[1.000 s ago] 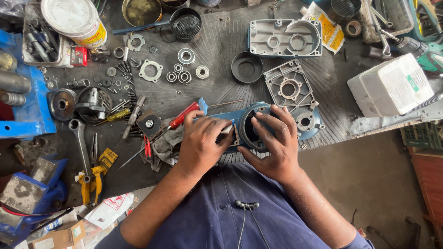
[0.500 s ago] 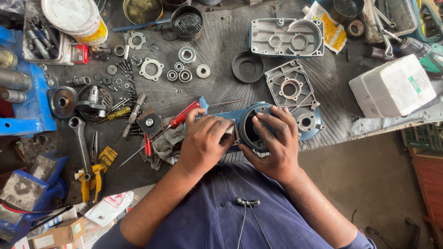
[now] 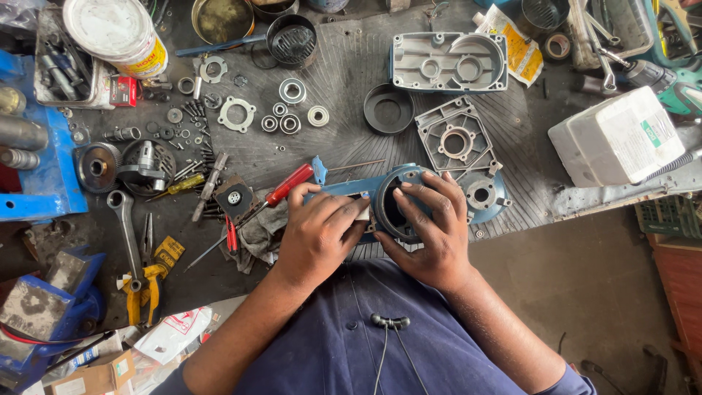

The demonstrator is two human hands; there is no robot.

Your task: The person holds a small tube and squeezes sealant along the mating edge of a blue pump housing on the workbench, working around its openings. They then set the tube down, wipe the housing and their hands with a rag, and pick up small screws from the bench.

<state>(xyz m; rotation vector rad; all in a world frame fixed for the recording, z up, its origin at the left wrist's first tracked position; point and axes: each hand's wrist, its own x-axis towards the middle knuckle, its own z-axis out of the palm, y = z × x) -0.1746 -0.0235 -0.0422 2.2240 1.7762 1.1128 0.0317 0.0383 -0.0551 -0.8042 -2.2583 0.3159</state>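
1. A dark, grimy desk (image 3: 344,139) is seen from above, littered with tools and machine parts.
2. A blue motor housing (image 3: 398,205) lies at the near edge of the desk, just in front of the person.
3. The left hand (image 3: 318,234) is closed over the housing's left part, fingers curled on it.
4. The right hand (image 3: 431,230) is wrapped around the round opening, fingertips on its rim.
5. A red-handled screwdriver (image 3: 289,184) lies just left of the hands; grey cast covers (image 3: 455,139) are set behind the housing.

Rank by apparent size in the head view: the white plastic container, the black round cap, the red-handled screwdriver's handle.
1. White plastic container, clearly largest.
2. Black round cap.
3. Red screwdriver handle: about as long as the cap is wide, but much thinner.
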